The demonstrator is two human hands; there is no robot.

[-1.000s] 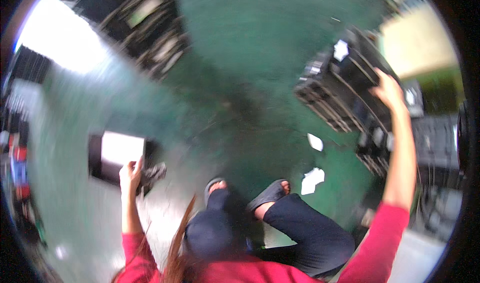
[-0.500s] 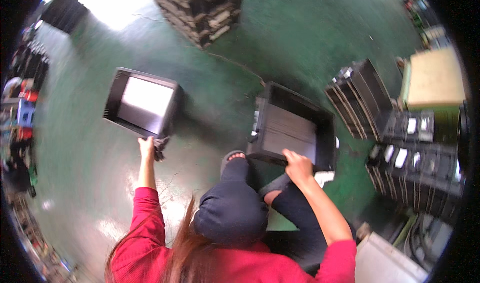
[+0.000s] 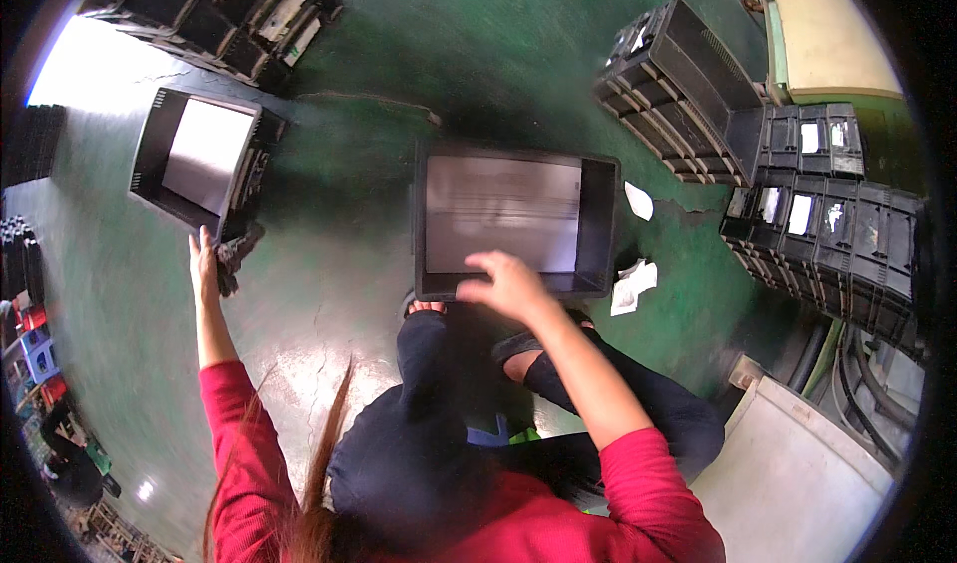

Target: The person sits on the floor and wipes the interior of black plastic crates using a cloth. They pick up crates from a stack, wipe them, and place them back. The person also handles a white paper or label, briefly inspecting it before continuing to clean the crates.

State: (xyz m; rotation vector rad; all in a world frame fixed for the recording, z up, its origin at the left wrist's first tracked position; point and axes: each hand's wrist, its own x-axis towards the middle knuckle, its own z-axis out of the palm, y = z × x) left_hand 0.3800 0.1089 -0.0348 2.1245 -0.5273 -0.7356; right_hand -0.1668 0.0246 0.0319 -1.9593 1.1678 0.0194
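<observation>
A black plastic crate (image 3: 604, 226) with a pale, shiny inner base sits squarely on the floor in front of my feet. Over its near rim is my right hand (image 3: 510, 286), slightly blurred, with fingers apart and nothing visible in them. Far to the left, my left hand (image 3: 203, 256) is closed at the near rim of a second black crate (image 3: 150, 154), which also has a bright inner base. A dark crumpled cloth (image 3: 237, 254) is right beside that hand, below the crate's corner; whether the fingers touch it is unclear.
Stacked black crates (image 3: 249, 15) stand at the far left. More crates (image 3: 688, 95) and a labelled row (image 3: 827, 234) are on the right. Scraps of white paper (image 3: 632, 286) lie beside the middle crate. A pale box (image 3: 788, 473) is close at my right.
The middle crate has turned square to me and shifted left, away from the paper scraps. My right hand has come off its rim. My left hand stays at the other crate; the view has shifted.
</observation>
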